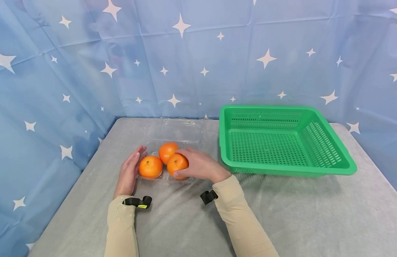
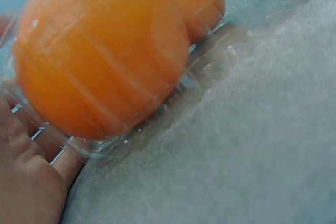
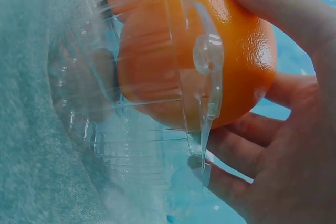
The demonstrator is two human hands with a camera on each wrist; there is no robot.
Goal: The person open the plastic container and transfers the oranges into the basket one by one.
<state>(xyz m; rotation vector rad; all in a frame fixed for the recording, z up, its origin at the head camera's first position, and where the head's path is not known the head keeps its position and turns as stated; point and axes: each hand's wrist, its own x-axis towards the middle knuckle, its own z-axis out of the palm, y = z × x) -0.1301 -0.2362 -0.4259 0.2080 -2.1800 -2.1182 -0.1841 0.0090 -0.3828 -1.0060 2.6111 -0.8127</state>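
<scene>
Three oranges sit in a clear plastic clamshell box [image 1: 182, 125] whose lid lies back toward the curtain. My right hand [image 1: 198, 163] grips the right-hand orange [image 1: 176, 164], thumb on the near side and fingers round the far side; in the right wrist view this orange [image 3: 241, 51] is partly behind the box wall [image 3: 152, 114]. Against the box's left side rests my left hand [image 1: 129, 174], fingers extended, beside the left orange [image 1: 150, 167]. The left wrist view shows that orange [image 2: 100, 56] through the plastic. Behind the two stands the third orange [image 1: 167, 150].
A green perforated basket [image 1: 290, 171] stands to the right of the box on the grey-covered table [image 1: 172, 221]. Behind the table hangs a blue curtain [image 1: 198, 46] with white stars. Each wrist wears a small black camera.
</scene>
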